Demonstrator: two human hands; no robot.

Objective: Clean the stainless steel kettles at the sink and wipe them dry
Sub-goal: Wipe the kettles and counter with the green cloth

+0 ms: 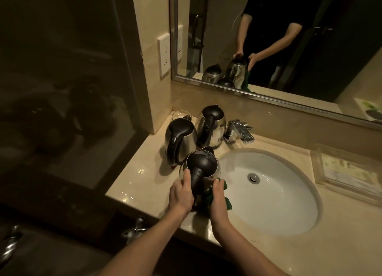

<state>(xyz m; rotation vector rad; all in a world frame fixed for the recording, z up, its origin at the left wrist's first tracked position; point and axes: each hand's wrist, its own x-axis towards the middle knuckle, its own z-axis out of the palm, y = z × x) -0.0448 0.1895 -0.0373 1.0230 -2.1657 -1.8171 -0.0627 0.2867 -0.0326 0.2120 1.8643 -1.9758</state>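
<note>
While viewed from the head camera, looking down at a beige stone counter (144, 184) with an oval white sink (275, 203): three stainless steel kettles with black lids and handles, grouped left of the basin. Nearest kettle (201, 168) standing at the basin's left rim, handle toward the viewer; left hand (180, 195) wrapped closed around that black handle, thumb up along its left side. Right hand (217, 199) pressed closed on a dark green cloth (208, 197) against the kettle's right flank, folds of cloth showing past the fingers toward the basin. Second kettle (179, 139) just behind and left, upright, untouched. Third kettle (210, 126) further back, beside a chrome faucet (239, 132) at the basin's rear edge. Clear glass tumbler (179, 114) in the back corner, behind the second kettle. Clear plastic tray (347, 172) on the counter right of the sink, contents indistinct. Wall mirror (268, 38) above, reflecting both forearms, the held kettle and cloth, and a dark short-sleeved top. White wall plate (164, 54) on the tiled pillar left of the mirror. Dark glass panel (62, 79) at far left; chrome fittings (134, 228) below the counter edge, too dim to identify.
</note>
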